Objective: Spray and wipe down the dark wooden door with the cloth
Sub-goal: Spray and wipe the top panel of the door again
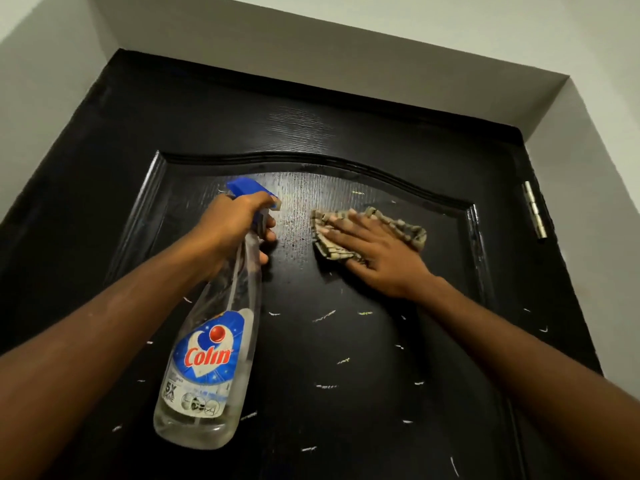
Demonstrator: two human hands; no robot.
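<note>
The dark wooden door [311, 133] fills the view, with a raised arched panel in its upper half. My left hand [232, 230] grips the neck of a clear spray bottle [211, 358] with a blue trigger head, its nozzle aimed at the panel. A wet, speckled patch shines on the wood just right of the nozzle. My right hand [377, 251] lies flat, fingers straight, pressing a beige checked cloth [405, 230] against the panel to the right of the wet patch.
Small white flecks [323, 317] dot the lower panel. A silver hinge [535, 211] sits on the door's right edge. White wall [602, 168] and a recessed frame surround the door on the top and both sides.
</note>
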